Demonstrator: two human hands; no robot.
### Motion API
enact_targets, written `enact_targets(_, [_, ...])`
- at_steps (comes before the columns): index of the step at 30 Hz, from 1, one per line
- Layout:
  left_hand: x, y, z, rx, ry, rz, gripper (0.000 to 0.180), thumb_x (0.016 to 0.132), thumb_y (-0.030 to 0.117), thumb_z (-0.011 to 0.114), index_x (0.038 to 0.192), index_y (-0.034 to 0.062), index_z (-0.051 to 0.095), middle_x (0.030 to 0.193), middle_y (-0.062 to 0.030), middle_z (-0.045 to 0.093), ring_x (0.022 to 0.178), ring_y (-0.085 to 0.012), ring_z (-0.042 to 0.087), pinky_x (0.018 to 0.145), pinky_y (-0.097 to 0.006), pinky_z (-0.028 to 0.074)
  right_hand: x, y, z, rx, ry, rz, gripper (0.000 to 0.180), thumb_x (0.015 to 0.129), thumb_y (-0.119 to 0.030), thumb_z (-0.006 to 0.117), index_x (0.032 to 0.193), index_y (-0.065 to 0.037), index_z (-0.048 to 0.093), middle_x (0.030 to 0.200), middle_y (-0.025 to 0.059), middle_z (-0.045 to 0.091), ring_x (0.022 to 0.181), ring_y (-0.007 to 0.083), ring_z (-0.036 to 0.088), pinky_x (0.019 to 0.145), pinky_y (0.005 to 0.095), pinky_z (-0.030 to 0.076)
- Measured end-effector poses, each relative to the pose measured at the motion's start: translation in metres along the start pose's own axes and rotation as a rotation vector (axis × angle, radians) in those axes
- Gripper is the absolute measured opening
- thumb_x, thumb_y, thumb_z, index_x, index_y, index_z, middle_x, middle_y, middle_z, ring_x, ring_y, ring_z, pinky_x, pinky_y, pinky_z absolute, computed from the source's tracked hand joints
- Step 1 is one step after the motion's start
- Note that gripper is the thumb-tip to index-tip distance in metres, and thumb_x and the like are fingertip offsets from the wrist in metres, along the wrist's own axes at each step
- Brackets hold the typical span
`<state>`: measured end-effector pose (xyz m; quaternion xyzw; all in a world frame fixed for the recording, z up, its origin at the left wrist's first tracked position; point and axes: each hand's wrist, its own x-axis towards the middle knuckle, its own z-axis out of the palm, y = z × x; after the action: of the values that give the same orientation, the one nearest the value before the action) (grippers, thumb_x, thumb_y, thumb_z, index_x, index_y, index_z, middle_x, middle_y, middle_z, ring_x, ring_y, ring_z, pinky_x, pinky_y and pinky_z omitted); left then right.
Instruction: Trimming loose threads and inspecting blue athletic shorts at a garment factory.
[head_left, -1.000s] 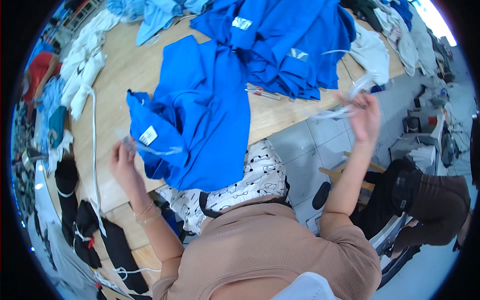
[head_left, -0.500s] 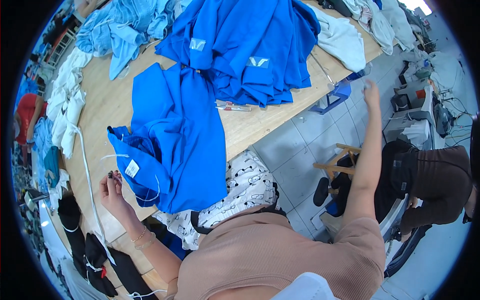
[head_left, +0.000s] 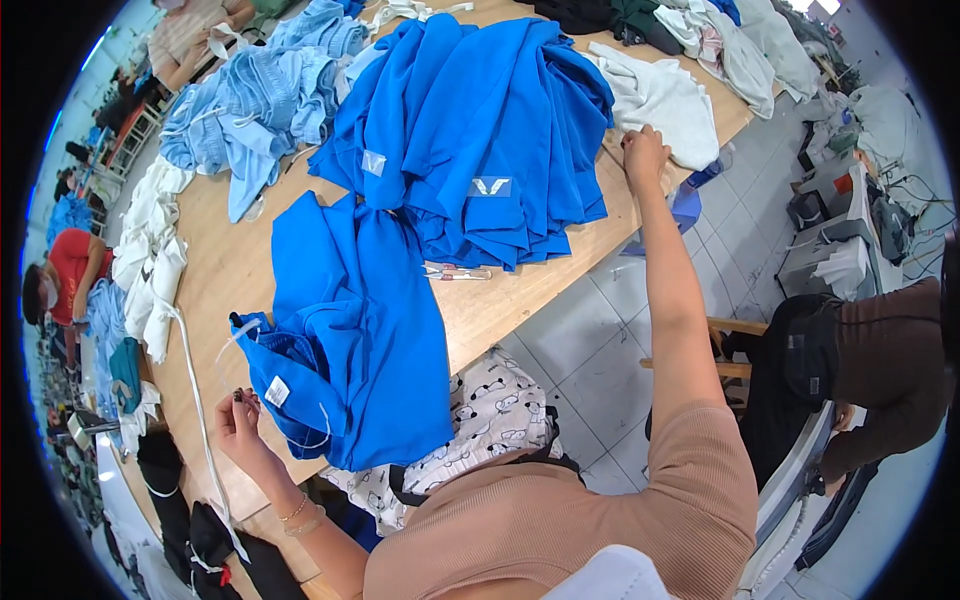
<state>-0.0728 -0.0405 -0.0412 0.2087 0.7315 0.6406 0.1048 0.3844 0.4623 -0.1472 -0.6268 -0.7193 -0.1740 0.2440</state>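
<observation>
The limp, bright-blue cloth garment lies just right of your left hand, whose fingers are nearly closed; I can't tell what they pinch. It should handle light and soft, best held at its gathered opening. Your right hand, earlier past the pale wooden table's edge, now meets the crumpled white cloth, fingers curled, grip unclear.

Light blue garments lie heaped on the desk near white cloths, with black fabric bundles lower left and a person in red beyond
</observation>
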Motion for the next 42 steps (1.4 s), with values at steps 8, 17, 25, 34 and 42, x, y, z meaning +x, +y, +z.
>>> enact_targets(8, [0.0, 0.004, 0.011, 0.042, -0.001, -0.01, 0.013, 0.093, 0.011, 0.053, 0.095, -0.001, 0.058, 0.089, -0.0096, 0.064, 0.083, -0.0134, 0.062, 0.079, -0.025, 0.05, 0.03, 0.012, -0.008, 0.254, -0.095, 0.097, 0.031, 0.078, 0.001, 0.051, 0.108, -0.005, 0.057, 0.108, 0.0219, 0.055, 0.091, 0.0397, 0.059, 0.076, 0.0438, 0.049])
enact_targets(17, [0.001, 0.001, 0.017, 0.036, -0.055, -0.023, 0.012, 0.093, 0.011, 0.053, 0.095, 0.0002, 0.059, 0.089, -0.0083, 0.064, 0.083, -0.0124, 0.062, 0.077, -0.024, 0.05, 0.043, 0.054, -0.003, 0.101, -0.155, 0.262, 0.021, 0.084, -0.011, 0.048, 0.099, -0.005, 0.061, 0.094, 0.0209, 0.063, 0.089, 0.0369, 0.062, 0.075, 0.0442, 0.049])
enact_targets(25, [-0.004, 0.004, 0.017, 0.036, -0.034, -0.014, 0.015, 0.093, 0.013, 0.055, 0.097, -0.0008, 0.059, 0.09, -0.0103, 0.064, 0.082, -0.0122, 0.062, 0.075, -0.022, 0.05, -0.009, 0.029, -0.02, 0.22, -0.272, 0.092, 0.017, 0.084, -0.017, 0.054, 0.096, -0.008, 0.06, 0.094, 0.018, 0.061, 0.088, 0.0373, 0.06, 0.076, 0.046, 0.047])
enact_targets(34, [-0.008, 0.016, 0.044, -0.097, -0.156, -0.132, 0.011, 0.092, 0.012, 0.054, 0.097, 0.0027, 0.059, 0.092, -0.0066, 0.064, 0.082, -0.0086, 0.06, 0.061, -0.017, 0.039, 0.019, 0.05, 0.032, 0.519, -0.421, -0.037, 0.025, 0.076, -0.005, 0.055, 0.101, -0.006, 0.062, 0.096, 0.0149, 0.062, 0.089, 0.0312, 0.059, 0.077, 0.0387, 0.047])
enact_targets(42, [-0.028, 0.021, 0.053, -0.295, -0.29, -0.25, 0.009, 0.092, 0.013, 0.054, 0.093, 0.0056, 0.059, 0.088, -0.005, 0.064, 0.078, -0.0081, 0.058, 0.061, -0.02, 0.04, 0.027, 0.062, -0.051, 0.618, -0.312, 0.216, 0.028, 0.082, -0.007, 0.049, 0.102, -0.005, 0.069, 0.089, 0.0103, 0.069, 0.083, 0.0193, 0.064, 0.075, 0.0294, 0.048])
